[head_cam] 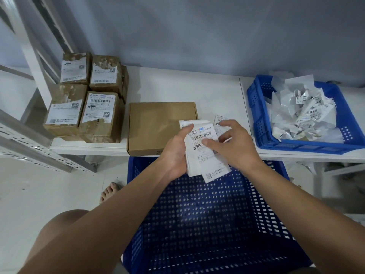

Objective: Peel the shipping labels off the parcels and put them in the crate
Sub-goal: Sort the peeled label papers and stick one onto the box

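Labels held above near crate, flat box beside, parcels left.

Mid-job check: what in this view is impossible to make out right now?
Head view, label stack count: covered by left hand and top label.
Head view, right hand grip: its fingers hide whether it pinches a label.
Head view, flat box's near right corner: behind the hands and labels.
Head view, shelf crate's right end: cut off by the frame edge.
Head view, label print: too small.
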